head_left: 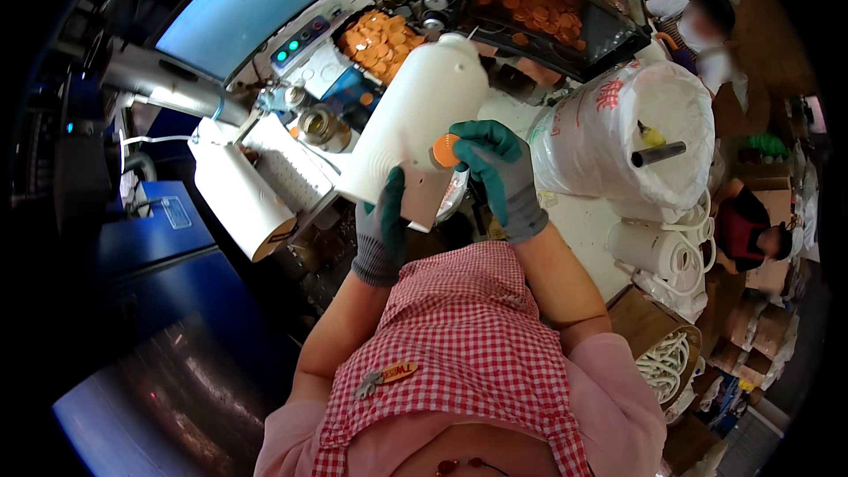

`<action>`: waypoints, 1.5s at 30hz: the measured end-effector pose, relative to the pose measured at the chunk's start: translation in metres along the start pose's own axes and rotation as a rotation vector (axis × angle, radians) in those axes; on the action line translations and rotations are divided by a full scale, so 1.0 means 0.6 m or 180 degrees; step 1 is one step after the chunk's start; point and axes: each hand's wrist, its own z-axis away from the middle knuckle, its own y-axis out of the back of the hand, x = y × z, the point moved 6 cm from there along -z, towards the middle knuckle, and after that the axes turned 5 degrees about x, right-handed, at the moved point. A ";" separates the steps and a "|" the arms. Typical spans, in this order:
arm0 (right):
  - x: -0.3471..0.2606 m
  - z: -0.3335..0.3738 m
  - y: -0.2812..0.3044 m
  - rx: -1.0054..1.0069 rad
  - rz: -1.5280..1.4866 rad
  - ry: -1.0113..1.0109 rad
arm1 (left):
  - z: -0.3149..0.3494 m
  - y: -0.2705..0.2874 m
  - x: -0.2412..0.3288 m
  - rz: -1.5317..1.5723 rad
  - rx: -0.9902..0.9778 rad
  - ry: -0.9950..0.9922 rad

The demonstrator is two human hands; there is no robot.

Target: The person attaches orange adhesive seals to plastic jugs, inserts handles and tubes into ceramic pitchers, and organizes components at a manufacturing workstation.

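A large white plastic housing with a rounded body and small holes is held up in front of me, tilted with its far end toward the upper right. My left hand, in a grey and green work glove, is closed around its near edge, thumb on the outer face. In a matching glove, my right hand pinches a thin round orange disc between thumb and fingertips. The disc is close over the lower right part of the housing; I cannot tell whether they touch.
Many orange discs lie in a dark tray and a black-framed box. A monitor, another white housing and a glass jar are left; a plastic-lined bin is right. Two people are at far right.
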 end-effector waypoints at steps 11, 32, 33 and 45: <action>-0.012 0.138 -0.111 0.0193 0.0923 0.1085 | 0.077 0.088 0.044 -0.1724 -0.1027 -0.1297; -0.024 0.172 -0.109 -0.0093 0.1423 0.2213 | 0.114 0.043 0.081 -0.0984 -0.0979 -0.0440; -0.026 0.171 -0.109 -0.0158 0.1610 0.2236 | 0.115 0.042 0.078 -0.0988 -0.0983 -0.0429; -0.035 0.166 -0.110 -0.0630 0.1978 0.1121 | 0.137 0.048 0.052 -0.2086 -0.1016 -0.1341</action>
